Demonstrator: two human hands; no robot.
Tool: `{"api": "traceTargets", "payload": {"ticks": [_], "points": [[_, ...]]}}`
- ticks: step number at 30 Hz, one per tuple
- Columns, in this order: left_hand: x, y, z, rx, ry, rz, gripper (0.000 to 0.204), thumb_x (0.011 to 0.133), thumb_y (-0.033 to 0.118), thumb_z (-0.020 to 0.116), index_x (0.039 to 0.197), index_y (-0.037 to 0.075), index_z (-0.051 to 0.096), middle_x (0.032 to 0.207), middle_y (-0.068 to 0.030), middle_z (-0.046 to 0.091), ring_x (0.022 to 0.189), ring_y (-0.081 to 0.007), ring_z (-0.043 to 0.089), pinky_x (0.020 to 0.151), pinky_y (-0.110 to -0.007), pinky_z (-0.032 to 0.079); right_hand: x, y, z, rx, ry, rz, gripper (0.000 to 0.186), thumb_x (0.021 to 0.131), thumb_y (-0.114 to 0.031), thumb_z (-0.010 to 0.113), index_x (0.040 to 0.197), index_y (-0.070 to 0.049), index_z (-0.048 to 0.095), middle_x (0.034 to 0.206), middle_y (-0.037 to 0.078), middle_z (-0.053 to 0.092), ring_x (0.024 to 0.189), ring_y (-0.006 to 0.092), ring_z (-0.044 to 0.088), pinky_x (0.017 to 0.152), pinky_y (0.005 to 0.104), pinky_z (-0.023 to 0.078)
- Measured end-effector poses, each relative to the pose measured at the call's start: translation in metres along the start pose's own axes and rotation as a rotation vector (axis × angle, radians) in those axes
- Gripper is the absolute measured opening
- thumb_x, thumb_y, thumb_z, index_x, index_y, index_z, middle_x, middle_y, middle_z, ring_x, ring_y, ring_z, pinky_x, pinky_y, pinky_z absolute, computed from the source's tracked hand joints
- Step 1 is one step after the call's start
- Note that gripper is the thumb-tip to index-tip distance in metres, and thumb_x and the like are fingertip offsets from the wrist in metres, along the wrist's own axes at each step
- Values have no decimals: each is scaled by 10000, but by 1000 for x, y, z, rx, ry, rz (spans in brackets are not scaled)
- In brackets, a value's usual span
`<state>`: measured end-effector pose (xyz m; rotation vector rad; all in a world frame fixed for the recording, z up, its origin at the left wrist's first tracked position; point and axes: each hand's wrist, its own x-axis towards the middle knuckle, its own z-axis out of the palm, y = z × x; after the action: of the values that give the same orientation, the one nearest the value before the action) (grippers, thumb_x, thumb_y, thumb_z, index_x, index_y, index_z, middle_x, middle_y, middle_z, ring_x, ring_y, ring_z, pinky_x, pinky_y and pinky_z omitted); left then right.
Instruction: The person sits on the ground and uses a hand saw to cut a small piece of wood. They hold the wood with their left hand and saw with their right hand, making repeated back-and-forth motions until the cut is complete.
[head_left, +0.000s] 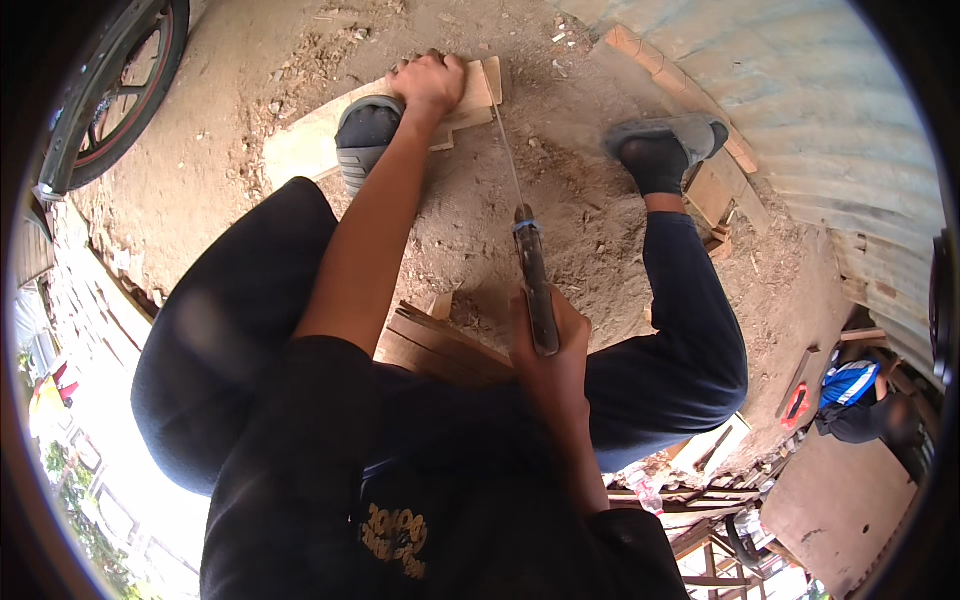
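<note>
A pale wooden board (305, 147) lies low over the dirt, ahead and to the left. My left hand (430, 82) grips it near its right end, fingers curled over the far edge. Beside that hand, my left foot in a grey sandal (362, 150) presses on the board. My right hand (562, 325) is wrapped round the dark handle of a handsaw (532, 262), which has a blue band near the blade. The thin blade is seen almost edge-on and reaches forward to the board's right end. How deep it sits in the wood cannot be made out.
My right foot (655, 150) stands on the dirt by a corrugated metal wall (800, 120) with a wooden beam (680, 90) along it. A wheel (150, 80) is at the far left. Wood (440, 345) lies beneath me. Another person (860, 395) is at the right.
</note>
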<state>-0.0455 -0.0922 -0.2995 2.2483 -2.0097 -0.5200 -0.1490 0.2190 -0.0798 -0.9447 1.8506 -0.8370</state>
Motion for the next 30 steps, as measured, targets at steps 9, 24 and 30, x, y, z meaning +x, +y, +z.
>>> {"api": "traceTargets", "payload": {"ticks": [9, 24, 30], "points": [[-3, 4, -3, 24, -21, 8, 589, 913, 409, 293, 1219, 41, 635, 1233, -243, 631, 1232, -394, 534, 1101, -537, 292, -16, 6, -8, -16, -4, -55, 180, 901, -33, 657, 764, 11, 548, 545, 68, 469, 528, 43, 430, 446, 289, 352], [-3, -8, 0, 54, -7, 5, 582, 913, 415, 301, 1238, 59, 628, 1260, -234, 617, 1249, -380, 524, 1084, -518, 306, -18, 7, -15, -49, -8, -94, 169, 913, -35, 645, 777, 14, 558, 570, 62, 490, 556, 43, 444, 466, 300, 376], [0, -3, 2, 61, 13, -17, 572, 898, 419, 312, 1187, 80, 671, 1162, -232, 667, 1179, -395, 576, 1058, -508, 333, -12, 1, -4, -52, 0, -24, 171, 914, -49, 655, 784, 21, 569, 572, 74, 507, 563, 43, 443, 473, 298, 383]]}}
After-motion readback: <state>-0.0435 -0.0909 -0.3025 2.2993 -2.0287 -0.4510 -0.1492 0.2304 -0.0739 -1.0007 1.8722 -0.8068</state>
